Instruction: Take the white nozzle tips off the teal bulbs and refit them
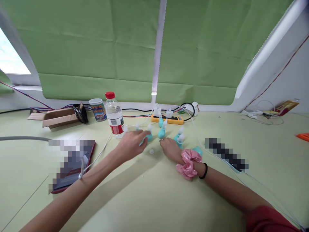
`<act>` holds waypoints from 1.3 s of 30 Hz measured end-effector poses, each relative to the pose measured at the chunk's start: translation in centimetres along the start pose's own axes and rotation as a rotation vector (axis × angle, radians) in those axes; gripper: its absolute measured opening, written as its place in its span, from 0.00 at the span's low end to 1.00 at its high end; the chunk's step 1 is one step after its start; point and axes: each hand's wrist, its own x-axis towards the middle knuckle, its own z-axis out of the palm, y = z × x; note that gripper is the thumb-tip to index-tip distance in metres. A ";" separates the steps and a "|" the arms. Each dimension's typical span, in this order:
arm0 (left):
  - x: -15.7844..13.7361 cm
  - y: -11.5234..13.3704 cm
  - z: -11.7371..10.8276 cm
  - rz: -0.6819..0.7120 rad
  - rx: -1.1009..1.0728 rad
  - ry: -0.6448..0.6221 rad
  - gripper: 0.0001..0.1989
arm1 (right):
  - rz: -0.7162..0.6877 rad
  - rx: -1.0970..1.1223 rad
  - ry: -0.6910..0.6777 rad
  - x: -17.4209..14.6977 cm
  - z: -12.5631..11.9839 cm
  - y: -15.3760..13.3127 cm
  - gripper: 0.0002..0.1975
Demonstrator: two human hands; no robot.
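Observation:
My left hand (132,143) is curled over the table with a teal squeeze bulb (144,141) partly showing between its fingers and thumb. Just beyond those fingers stands another teal bulb (150,137) with a clear pointed tip. My right hand (171,149), palm down, has its fingers drawn together; what they hold, if anything, is hidden. Ahead of it is a tipped teal bulb (162,132), and more stand to its right (180,141). A loose small clear tip (151,151) lies between my hands. Near my right wrist sits a teal bulb (198,150).
A red-capped water bottle (114,117) and a printed can (98,110) stand behind my left hand. An orange power strip (172,119) with plugs and cables lies at the back. A cardboard box (61,118) and a tablet (72,174) are on the left, a partly blurred dark object (225,154) right.

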 end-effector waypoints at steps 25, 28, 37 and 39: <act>-6.3 1.3 7.6 -0.202 -0.483 -0.004 0.18 | 0.056 1.718 0.099 -3.2 2.4 -3.3 0.10; -6.3 1.4 7.2 -0.238 -0.314 0.041 0.11 | 0.072 1.744 0.088 -3.0 2.1 -3.1 0.12; -6.7 0.8 8.1 0.049 -0.567 0.077 0.16 | -0.108 1.479 0.315 -3.7 2.1 -3.7 0.05; -6.6 0.8 8.1 0.034 -0.622 0.083 0.16 | -0.183 1.388 0.360 -3.9 2.1 -3.9 0.04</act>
